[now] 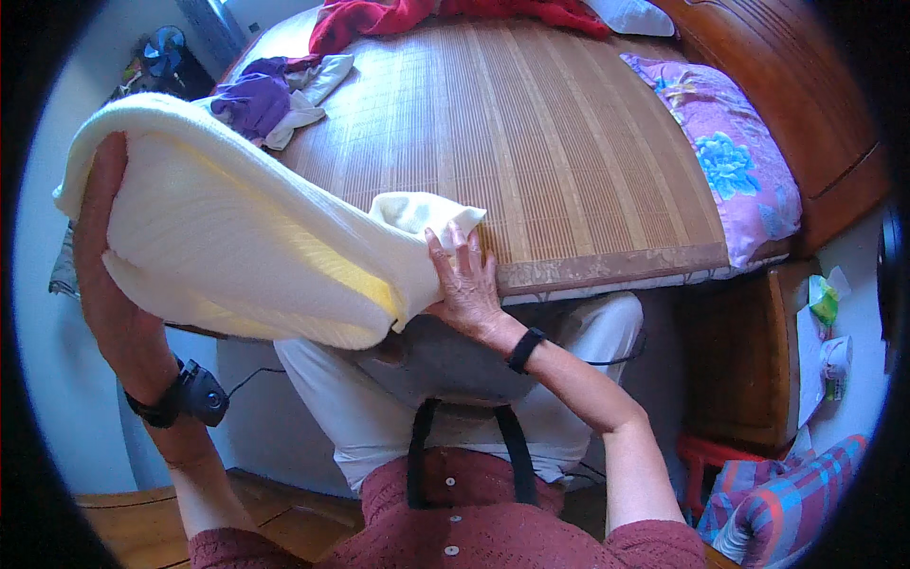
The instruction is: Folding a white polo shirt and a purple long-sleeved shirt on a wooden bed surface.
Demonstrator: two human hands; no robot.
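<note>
A cream knitted garment [234, 235] with a yellowish inner side stretches between my two hands over the front edge of the bed. High on the left, my left hand [108, 167] holds up its wide open end. The cloth's rolled rim hides those fingers. My right hand [466, 284] grips the narrow, bunched end of the garment near the mat's edge, its fingers spread over the cloth and its thumb out of sight. A folded flap of the same fabric [419, 212] rests on the mat just beyond the right fingers.
A slatted bamboo mat [554, 149] covers the bed. Purple and white clothes [259, 99] lie at its far left, a red cloth [384, 25] at the back, and a floral pillow [725, 156] by the wooden headboard [803, 92]. A wooden cabinet [732, 355] stands at right.
</note>
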